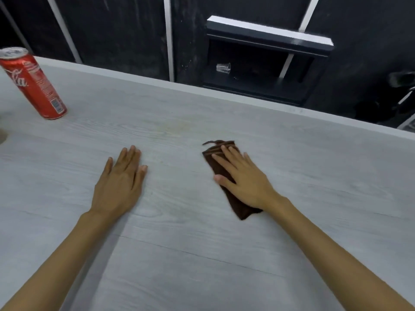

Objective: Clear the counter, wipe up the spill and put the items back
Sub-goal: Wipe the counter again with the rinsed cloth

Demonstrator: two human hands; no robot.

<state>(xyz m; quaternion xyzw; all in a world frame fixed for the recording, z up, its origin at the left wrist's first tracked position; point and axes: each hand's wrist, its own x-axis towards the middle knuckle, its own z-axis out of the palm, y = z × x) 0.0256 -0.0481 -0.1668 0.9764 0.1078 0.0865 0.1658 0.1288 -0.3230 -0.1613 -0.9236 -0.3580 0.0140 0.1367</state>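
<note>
A folded brown cloth (pixel 216 163) lies on the pale wood-grain counter (pixel 202 254), right of centre. My right hand (pixel 243 179) presses flat on top of it, fingers spread, and covers its middle. My left hand (pixel 120 182) rests palm down on the bare counter, holding nothing. A faint yellowish smear (pixel 173 126) shows on the counter beyond the two hands. A red Coca-Cola can (pixel 33 84) stands upright at the far left.
The counter's far edge (pixel 224 95) runs diagonally from upper left to right. Beyond it is a dark wall with a recessed shelf (pixel 258 84) holding a small clear cup (pixel 223 68) on its side. A dark object (pixel 402 79) sits at the right edge.
</note>
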